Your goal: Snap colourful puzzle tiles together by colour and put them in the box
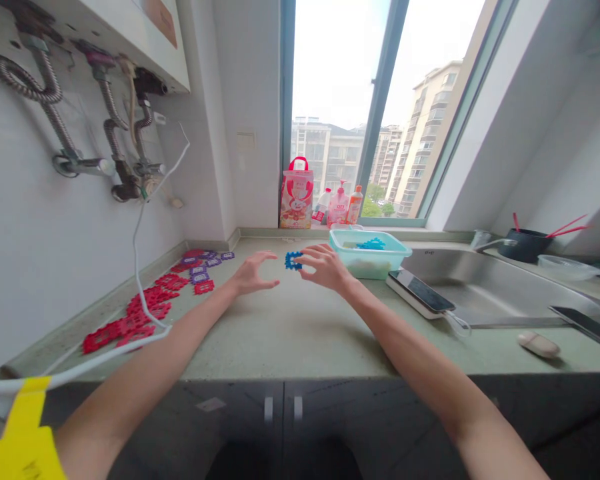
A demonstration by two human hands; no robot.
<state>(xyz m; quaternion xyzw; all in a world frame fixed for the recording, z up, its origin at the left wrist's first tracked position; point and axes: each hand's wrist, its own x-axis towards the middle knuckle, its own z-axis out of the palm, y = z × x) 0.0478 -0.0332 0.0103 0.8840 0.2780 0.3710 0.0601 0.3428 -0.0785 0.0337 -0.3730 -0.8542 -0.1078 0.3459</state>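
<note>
At a kitchen counter (300, 340), a right hand (325, 268) grasped a blue notched plastic tile (291, 261) at twelve o'clock while the left hand (253, 273) curved unclenched nearby, red notched tiles (147, 303) at ten o'clock.

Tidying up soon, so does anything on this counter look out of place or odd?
The phone looks oddly placed, right beside the sink, where splashes might reach it. The white cable crosses awkwardly in front of the red pieces. I see no obvious spill.
</note>
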